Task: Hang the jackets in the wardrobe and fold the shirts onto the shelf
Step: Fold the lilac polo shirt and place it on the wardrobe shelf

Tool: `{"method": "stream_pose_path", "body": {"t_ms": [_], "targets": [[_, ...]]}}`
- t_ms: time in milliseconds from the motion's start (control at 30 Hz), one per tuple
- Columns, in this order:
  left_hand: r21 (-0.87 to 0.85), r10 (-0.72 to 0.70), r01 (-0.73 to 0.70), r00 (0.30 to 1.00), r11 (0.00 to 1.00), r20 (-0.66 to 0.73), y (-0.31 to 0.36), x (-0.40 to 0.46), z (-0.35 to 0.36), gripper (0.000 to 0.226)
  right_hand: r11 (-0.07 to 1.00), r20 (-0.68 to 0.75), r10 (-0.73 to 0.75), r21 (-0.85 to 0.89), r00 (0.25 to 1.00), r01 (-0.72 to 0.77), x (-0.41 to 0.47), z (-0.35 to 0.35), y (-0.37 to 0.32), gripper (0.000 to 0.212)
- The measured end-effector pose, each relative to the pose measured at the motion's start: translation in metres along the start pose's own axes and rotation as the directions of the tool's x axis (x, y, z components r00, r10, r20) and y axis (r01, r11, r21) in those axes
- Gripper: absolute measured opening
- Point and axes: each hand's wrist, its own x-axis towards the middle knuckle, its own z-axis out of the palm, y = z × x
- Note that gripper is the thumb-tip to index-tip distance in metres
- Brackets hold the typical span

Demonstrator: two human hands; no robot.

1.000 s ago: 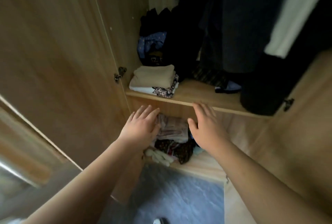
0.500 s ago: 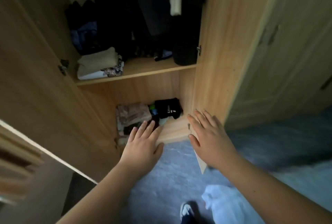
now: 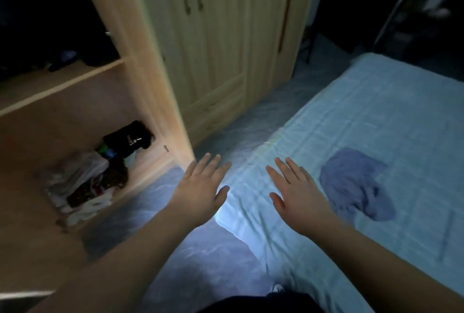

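both hands, left hand (image 3: 200, 192) and right hand (image 3: 300, 193), flat-fingered, holding nothing, near blue shirt (image 3: 356, 184) on bed (image 3: 391, 116)

A bed (image 3: 376, 116) covered by a pale blue quilted sheet fills the right side; a crumpled purple-blue garment (image 3: 354, 184) lies directly on it, near its left edge. The grey-blue floor (image 3: 200, 262) runs between the bed and the wardrobe (image 3: 150, 61). Inside the open wardrobe, the bottom shelf (image 3: 140, 177) carries a loose pile of pale and dark patterned clothes (image 3: 82, 187), with a black item bearing a white mark (image 3: 130, 137) behind it. The upper shelf (image 3: 62, 84) carries dark items, too dim to identify.
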Motion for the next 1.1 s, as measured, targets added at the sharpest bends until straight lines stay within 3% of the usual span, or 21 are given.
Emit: {"method": "stream_pose_path", "body": {"t_ms": [200, 400, 567, 733, 967, 1100], "targets": [[-0.019, 0.291, -0.290, 0.956, 0.957, 0.036, 0.109, 0.069, 0.017, 0.064, 0.959, -0.026, 0.278, 0.058, 0.960, -0.276, -0.072, -0.006, 0.088, 0.061], [0.040, 0.559, -0.562, 0.827, 0.826, 0.060, 0.209, 0.124, 0.046, 0.059, 0.939, -0.055, 0.340, 0.073, 0.939, -0.336, -0.137, -0.008, 0.187, 0.058], [-0.008, 0.590, -0.591, 0.805, 0.807, 0.056, 0.277, 0.173, 0.078, 0.056, 0.919, -0.025, 0.385, 0.105, 0.923, -0.380, -0.168, 0.014, 0.267, 0.060], [-0.112, 0.538, -0.527, 0.834, 0.843, 0.125, 0.307, 0.209, 0.142, 0.055, 0.906, 0.064, 0.395, 0.141, 0.916, -0.400, -0.166, 0.066, 0.329, 0.061], [-0.216, 0.500, -0.464, 0.851, 0.859, 0.161, 0.312, 0.266, 0.268, 0.055, 0.866, 0.201, 0.436, 0.170, 0.877, -0.470, -0.122, 0.196, 0.398, 0.061], [-0.271, 0.532, -0.490, 0.840, 0.828, 0.107, 0.324, 0.308, 0.339, 0.055, 0.785, 0.309, 0.516, 0.204, 0.799, -0.585, -0.100, 0.276, 0.427, 0.068]]}}
